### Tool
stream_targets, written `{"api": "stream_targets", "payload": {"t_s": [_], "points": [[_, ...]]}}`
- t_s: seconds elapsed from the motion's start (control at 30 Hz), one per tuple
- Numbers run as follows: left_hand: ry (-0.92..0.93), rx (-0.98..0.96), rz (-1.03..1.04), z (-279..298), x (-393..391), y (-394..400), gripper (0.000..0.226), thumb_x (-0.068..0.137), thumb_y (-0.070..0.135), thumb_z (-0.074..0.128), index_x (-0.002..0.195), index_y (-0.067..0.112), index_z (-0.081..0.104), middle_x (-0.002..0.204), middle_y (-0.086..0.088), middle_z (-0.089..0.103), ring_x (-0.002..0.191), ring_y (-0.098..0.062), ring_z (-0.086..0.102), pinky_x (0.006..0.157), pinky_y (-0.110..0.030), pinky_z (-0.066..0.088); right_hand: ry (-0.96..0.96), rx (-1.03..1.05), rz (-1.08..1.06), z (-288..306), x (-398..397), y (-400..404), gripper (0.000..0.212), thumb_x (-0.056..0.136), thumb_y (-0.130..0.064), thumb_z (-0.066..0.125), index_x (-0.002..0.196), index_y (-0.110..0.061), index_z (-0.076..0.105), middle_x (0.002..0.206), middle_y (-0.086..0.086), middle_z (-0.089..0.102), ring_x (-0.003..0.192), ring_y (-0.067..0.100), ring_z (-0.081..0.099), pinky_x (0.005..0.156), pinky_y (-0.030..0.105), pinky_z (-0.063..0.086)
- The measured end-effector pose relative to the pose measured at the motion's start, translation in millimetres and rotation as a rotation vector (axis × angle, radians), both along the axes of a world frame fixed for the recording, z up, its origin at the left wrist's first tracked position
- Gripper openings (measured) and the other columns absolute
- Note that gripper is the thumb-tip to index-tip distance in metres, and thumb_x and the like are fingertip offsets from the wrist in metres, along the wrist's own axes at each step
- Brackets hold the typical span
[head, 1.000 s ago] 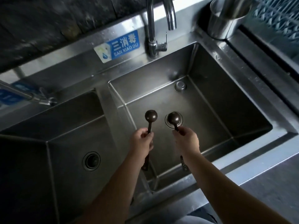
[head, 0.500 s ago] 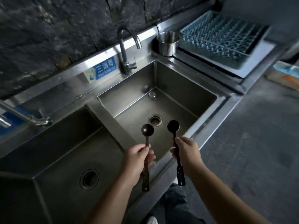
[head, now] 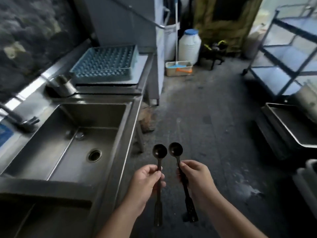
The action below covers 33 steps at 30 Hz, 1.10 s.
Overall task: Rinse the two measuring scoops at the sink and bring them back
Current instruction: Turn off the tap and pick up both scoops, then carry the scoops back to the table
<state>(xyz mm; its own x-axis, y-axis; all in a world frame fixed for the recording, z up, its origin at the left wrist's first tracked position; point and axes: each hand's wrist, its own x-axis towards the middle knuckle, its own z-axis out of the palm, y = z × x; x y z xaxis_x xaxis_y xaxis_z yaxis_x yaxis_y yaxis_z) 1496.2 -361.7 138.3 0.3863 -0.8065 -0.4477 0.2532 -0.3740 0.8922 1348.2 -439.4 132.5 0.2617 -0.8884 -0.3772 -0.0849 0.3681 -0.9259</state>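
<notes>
over the floor (head: 197, 117) beside the sink (head: 106, 162), one dark scoop (head: 159, 150) is gripped by the left hand (head: 145, 181), the other scoop (head: 175, 149) by the right hand (head: 197, 177), bowls up.

The 2 measuring scoops are alike: dark brown, round-bowled, each on a long thin handle that widens to a flat perforated end. The left dark scoop (head: 159, 151) stands nearly upright in the left hand (head: 145, 182), bowl up and facing the camera. The right dark scoop (head: 175, 149) leans a little, its handle running down and to the right through the right hand (head: 195, 176). The 2 bowls sit just beside each other (almost touching) above the floor, to the right of the stainless steel sink (head: 109, 169).
</notes>
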Motion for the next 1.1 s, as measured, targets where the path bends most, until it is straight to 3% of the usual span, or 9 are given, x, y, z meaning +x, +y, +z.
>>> {"api": "stream_targets", "payload": {"t_s": [0.13, 0.3, 0.6, 0.8, 1.1], "points": [[-0.019, 0.003, -0.191, 8, -88, -26, 0.023, 0.091, 0.005, 0.061, 0.078, 0.019, 0.074, 0.068, -0.002, 0.069, 0.061, -0.021, 0.070, 0.050, -0.026, 0.053, -0.060, 0.011, -0.181, 10, -97, 7, 0.017, 0.094, -0.002, 0.060, 0.084, 0.002, 0.073, 0.057, 0.006, 0.068, 0.050, 0.012, 0.061, 0.047, 0.022, 0.048], [-0.034, 0.016, -0.455, 8, -233, -42, 0.024, 0.091, 0.005, 0.062, 0.077, 0.021, 0.074, 0.067, 0.001, 0.069, 0.063, -0.021, 0.071, 0.052, -0.029, 0.055, -0.077, 0.042, -0.384, 10, -252, 32, 0.014, 0.094, -0.008, 0.062, 0.086, -0.007, 0.075, 0.076, 0.016, 0.075, 0.072, 0.028, 0.073, 0.063, 0.037, 0.057], [0.040, 0.117, -0.947, -10, -513, -28, 0.014, 0.089, 0.004, 0.063, 0.088, 0.015, 0.071, 0.070, -0.004, 0.071, 0.062, -0.021, 0.071, 0.047, -0.026, 0.053, -0.084, 0.077, -0.885, 3, -520, 121, 0.009, 0.095, -0.010, 0.062, 0.091, -0.006, 0.069, 0.068, 0.004, 0.070, 0.061, 0.019, 0.073, 0.047, 0.024, 0.053], [-0.023, 0.096, -1.327, -6, -659, -24, 0.026, 0.089, 0.011, 0.064, 0.082, 0.033, 0.075, 0.072, 0.002, 0.074, 0.064, -0.009, 0.068, 0.056, -0.025, 0.052, -0.053, 0.077, -1.195, 4, -640, 170, 0.009, 0.094, -0.012, 0.063, 0.091, -0.008, 0.071, 0.069, 0.004, 0.070, 0.064, 0.021, 0.074, 0.057, 0.031, 0.059], [-0.066, 0.024, -1.589, -2, -834, -84, 0.011, 0.090, 0.007, 0.061, 0.094, 0.010, 0.071, 0.071, 0.000, 0.068, 0.053, -0.005, 0.057, 0.050, -0.018, 0.042, -0.013, 0.056, -1.435, -6, -770, 145, 0.023, 0.091, -0.016, 0.067, 0.072, -0.025, 0.077, 0.068, 0.005, 0.074, 0.060, 0.014, 0.069, 0.052, 0.020, 0.052]]}}
